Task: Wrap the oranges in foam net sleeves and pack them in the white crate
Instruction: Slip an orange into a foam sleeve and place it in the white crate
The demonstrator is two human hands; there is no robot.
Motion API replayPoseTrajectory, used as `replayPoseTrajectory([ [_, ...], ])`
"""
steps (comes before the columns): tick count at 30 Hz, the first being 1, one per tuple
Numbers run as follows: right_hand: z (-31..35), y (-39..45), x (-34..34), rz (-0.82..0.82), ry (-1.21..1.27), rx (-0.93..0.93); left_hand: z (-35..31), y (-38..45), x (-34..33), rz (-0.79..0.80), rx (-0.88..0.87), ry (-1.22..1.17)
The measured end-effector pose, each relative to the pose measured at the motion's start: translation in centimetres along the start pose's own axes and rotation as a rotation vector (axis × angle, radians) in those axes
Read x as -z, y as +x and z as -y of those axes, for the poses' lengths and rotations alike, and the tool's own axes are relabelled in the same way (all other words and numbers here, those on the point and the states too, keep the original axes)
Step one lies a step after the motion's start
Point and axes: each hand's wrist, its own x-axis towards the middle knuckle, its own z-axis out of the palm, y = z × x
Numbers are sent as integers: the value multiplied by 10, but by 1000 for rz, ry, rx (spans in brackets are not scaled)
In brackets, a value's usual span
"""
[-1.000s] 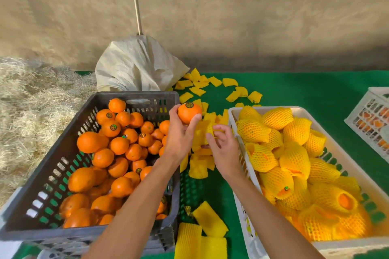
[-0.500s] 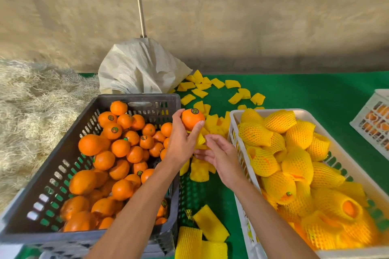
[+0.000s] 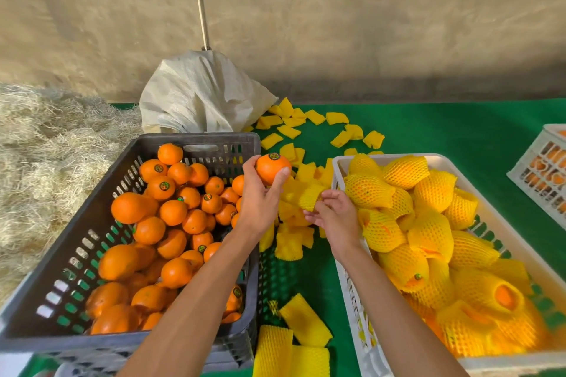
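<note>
- The left hand (image 3: 260,193) is raised over the right edge of the dark slotted crate (image 3: 92,254), its fingers and thumb curled round a smooth, stickered orange (image 3: 271,167).
- The right hand (image 3: 337,217) reaches just beside it, fingertips pinching a yellow foam net sleeve (image 3: 309,197) from the loose pile on the green mat (image 3: 459,131).
- The white crate (image 3: 352,285), at right, holds oranges wrapped in puffy mesh sleeves.
</note>
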Motion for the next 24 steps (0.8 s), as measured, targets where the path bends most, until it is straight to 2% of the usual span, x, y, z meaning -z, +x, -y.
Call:
replayPoseTrajectory([
  [7,8,23,-3,-27,-317,109,-3,2,0,-25,63,-97],
  [13,58,84,-1,-206,-183,276,-3,7,0,-13,87,-108],
  [17,59,98,5,-72,-377,225,-1,10,0,-2,86,-84],
  [24,-3,71,-3,151,-694,151,-1,10,-3,-16,82,-15],
])
